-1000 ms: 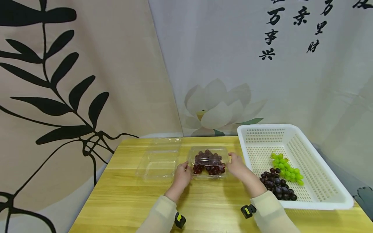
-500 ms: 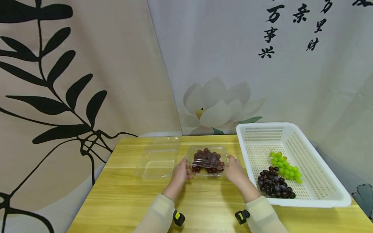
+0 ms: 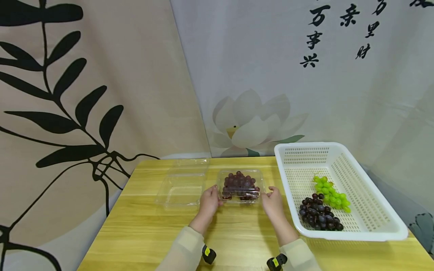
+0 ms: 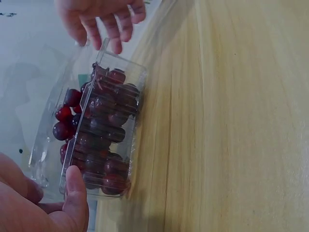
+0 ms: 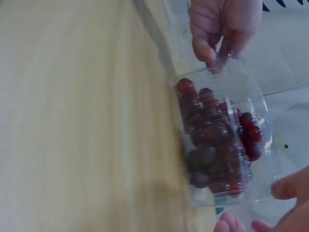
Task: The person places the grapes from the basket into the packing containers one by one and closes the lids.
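Observation:
A clear plastic clamshell box [image 3: 259,175] with its lid over a bunch of red grapes [image 3: 240,183] sits on the table. At its left end my left hand [image 3: 208,204] pinches the edge, thumb on the near side, as the left wrist view shows; some fingers are hidden behind the box. My right hand [image 3: 274,205] is at the right end with fingers apart. In the left wrist view the right hand [image 4: 106,19] has loosely extended fingers close to the box's end. Whether its fingertips touch the plastic, I cannot tell.
An open clear clamshell box [image 3: 181,195] lies left of the filled one. To the right stands a white perforated basket [image 3: 376,222] holding dark grapes [image 3: 320,214] and green grapes [image 3: 332,194]. A printed cloth [image 3: 257,75] hangs behind the wooden table [image 3: 152,226].
My right hand drew in against the box's right end, then its fingers spread and it shifted slightly toward me. My left hand stayed at the left end, and the box has hardly moved.

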### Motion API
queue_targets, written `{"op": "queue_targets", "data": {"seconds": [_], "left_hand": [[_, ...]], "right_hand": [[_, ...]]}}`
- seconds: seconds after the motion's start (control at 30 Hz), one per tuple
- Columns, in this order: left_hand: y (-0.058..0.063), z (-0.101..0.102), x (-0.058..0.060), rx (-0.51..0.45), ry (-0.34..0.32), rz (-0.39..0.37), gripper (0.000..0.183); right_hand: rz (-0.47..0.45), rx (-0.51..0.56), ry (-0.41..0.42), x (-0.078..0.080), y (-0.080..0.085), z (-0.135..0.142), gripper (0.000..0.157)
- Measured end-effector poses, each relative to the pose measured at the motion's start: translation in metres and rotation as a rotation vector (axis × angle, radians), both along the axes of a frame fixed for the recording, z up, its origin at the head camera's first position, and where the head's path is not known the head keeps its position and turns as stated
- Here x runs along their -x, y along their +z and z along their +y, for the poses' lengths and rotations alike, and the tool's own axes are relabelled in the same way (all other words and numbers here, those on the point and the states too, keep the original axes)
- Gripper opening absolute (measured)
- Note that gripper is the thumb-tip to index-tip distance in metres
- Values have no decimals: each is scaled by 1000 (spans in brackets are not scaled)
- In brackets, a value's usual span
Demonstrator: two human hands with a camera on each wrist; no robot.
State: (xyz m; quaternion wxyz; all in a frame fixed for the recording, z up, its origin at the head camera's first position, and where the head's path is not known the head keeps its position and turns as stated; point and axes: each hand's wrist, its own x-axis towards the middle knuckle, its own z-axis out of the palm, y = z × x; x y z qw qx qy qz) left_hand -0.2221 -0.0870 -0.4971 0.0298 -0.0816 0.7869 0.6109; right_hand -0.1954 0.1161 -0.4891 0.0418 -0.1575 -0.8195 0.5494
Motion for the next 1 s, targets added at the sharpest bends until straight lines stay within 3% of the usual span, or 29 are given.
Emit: {"op": "queue_targets", "data": {"seconds": [0.1, 0.37, 1.0], "left_hand": [[-1, 1, 0, 12, 0, 20, 42], [-4, 2, -1, 35, 10, 34, 39], [-7, 3, 2, 63, 23, 62, 38]], "right_hand": [[-31, 60, 7, -2, -7, 2, 43], [-152, 86, 57, -4, -20, 7, 43], [-121, 183, 29, 1, -19, 6, 26]]}}
